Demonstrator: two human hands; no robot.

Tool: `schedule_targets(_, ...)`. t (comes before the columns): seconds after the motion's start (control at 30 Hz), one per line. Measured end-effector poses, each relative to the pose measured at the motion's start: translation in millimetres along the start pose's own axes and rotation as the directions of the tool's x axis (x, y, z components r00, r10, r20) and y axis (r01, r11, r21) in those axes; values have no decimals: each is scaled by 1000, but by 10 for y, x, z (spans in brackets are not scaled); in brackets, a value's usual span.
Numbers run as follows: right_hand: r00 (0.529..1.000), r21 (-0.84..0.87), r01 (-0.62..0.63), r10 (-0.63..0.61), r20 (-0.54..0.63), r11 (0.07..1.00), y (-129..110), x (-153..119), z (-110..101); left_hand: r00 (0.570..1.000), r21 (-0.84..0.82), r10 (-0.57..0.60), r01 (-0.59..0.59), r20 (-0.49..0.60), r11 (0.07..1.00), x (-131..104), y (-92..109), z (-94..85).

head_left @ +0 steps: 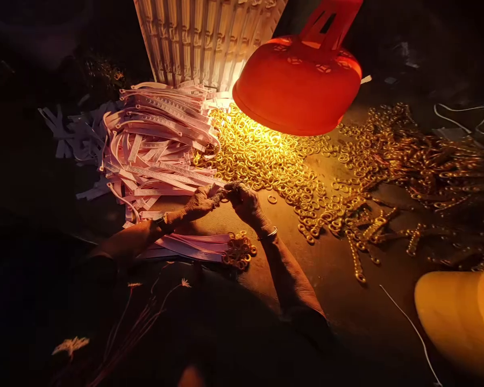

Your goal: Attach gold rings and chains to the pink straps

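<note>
My left hand [200, 204] is closed, its fingers pinched round the end of a pink strap [213, 190]. Close against it, my right hand [247, 205] is closed too, fingertips meeting those of the left; what they grip is too small and dark to make out. Behind and left of the hands lies a heap of pink straps [157, 140] with printed marks and looped ends. A pile of gold-coloured rings [258, 150] spreads just beyond my fingers. Below the hands rests a bundle of pink straps [189, 247] with rings [240, 250] gathered at its right end.
A red lamp shade [298, 86] hangs low over the rings, lighting them. Behind stands a ridged, pale panel [210, 43]. Gold chain-like strips [423, 166] lie in a tangle at the right. A yellow container [452, 317] is at lower right, near a white cord [411, 328].
</note>
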State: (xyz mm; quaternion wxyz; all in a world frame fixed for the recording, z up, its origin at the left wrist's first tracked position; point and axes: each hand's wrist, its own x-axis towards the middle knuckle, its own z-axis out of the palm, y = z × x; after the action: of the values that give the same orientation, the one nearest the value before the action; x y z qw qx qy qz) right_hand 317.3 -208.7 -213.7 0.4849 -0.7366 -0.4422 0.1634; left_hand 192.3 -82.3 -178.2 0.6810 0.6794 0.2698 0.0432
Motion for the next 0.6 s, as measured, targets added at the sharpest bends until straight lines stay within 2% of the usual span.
schedule_targets(0.13,992,226,-124,121,28,966,-67,-80,55,998,21,50,-50,29,999,-104,-7,13)
schedule_targets(0.27,958,434,-256,286,-4,864,-211,-158,99,995,-46,102,-103,-9,994,-173,29,52)
schedule_targets(0.33,942,453,-303,335,9,838,-267,-198,120,994,-69,100,-102,-30,992,-185,23,76)
schedule_targets(0.43,919,422,-385,383,94,821,-309,-265,150,994,-52,96,-98,-41,994,-195,-25,99)
schedule_targets(0.6,884,372,-467,434,173,802,-329,-350,168,1000,-11,20,-20,15,1000,-228,-65,91)
